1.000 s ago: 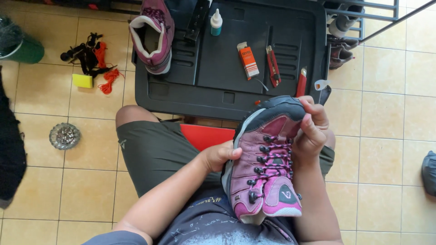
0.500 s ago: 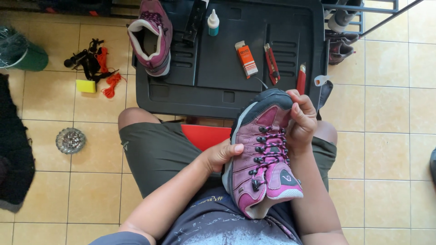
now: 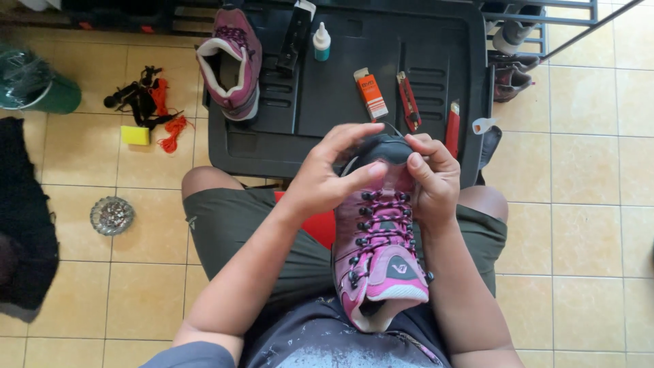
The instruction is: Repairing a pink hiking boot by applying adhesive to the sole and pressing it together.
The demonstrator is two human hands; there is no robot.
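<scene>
A pink hiking shoe (image 3: 379, 245) with dark laces rests on my lap, its black toe cap pointing away from me. My left hand (image 3: 328, 174) lies over the toe end from the left, fingers spread across the cap. My right hand (image 3: 432, 178) grips the toe end from the right, thumb pressed on the upper. Both hands hold the shoe's front between them. The matching second pink shoe (image 3: 231, 58) stands on the black plastic tray (image 3: 340, 102) ahead of my knees.
On the tray lie a small glue bottle (image 3: 321, 41), an orange box (image 3: 371, 93), a red utility knife (image 3: 409, 101) and a red cutter (image 3: 453, 126). Left on the tiled floor are a yellow sponge (image 3: 135, 135), orange cord (image 3: 170, 123), a round metal dish (image 3: 112, 215) and a green pot (image 3: 41, 88).
My left hand has moved from the shoe's side up to its toe cap. The shoe now sits more upright and centred on my lap, and my view has shifted.
</scene>
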